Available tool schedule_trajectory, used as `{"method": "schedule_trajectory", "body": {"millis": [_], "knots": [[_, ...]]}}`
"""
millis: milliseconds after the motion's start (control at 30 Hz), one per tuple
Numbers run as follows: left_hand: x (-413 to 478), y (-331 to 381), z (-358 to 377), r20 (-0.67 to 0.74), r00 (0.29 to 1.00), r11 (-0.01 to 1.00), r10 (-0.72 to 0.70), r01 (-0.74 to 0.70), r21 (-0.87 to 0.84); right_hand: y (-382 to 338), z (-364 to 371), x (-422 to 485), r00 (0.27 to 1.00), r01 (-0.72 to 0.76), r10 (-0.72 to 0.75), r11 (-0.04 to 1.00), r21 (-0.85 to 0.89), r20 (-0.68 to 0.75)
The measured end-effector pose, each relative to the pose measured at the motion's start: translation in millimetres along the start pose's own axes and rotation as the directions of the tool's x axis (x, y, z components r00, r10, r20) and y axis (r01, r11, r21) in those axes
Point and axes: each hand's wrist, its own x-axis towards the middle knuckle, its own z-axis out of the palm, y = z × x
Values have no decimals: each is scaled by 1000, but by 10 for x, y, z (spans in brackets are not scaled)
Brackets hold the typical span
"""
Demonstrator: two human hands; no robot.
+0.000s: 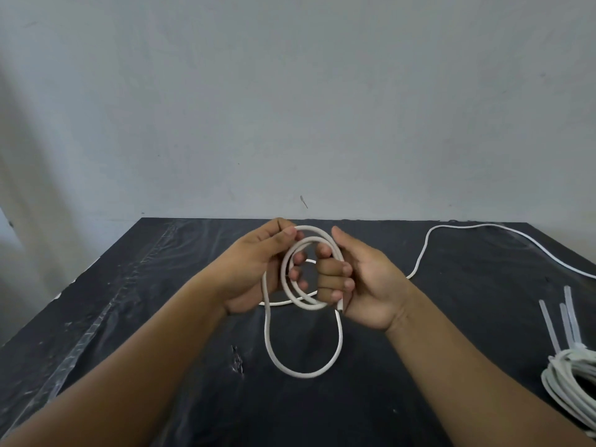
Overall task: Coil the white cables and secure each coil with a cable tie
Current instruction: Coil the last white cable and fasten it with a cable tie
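Observation:
I hold a white cable (pixel 303 372) above the black table (pixel 161 317), partly wound into two loops. My left hand (pixel 254 269) pinches the top of the loops between thumb and fingers. The fingers of my right hand (pixel 361 279) curl round the right side of the loops, with the cable's cut end sticking out below them. One larger loop hangs down toward the table. The cable's free length (pixel 425 246) trails right across the table and off its right edge.
At the right edge lies a finished coil of white cable (pixel 571 382) with a tie round it. Several translucent cable ties (pixel 564 321) lie just behind it. A grey wall stands behind the table. A small tear (pixel 237 359) marks the table covering.

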Motion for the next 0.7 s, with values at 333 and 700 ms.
{"method": "schedule_trajectory", "body": {"millis": [333,700], "knots": [[16,136,40,91,996,999,1,-4,42,-87,123,-79,989,115,-99,982,-150,113],[29,113,90,24,999,994,27,-30,104,13,63,-66,978,-60,66,998,-34,199]]}}
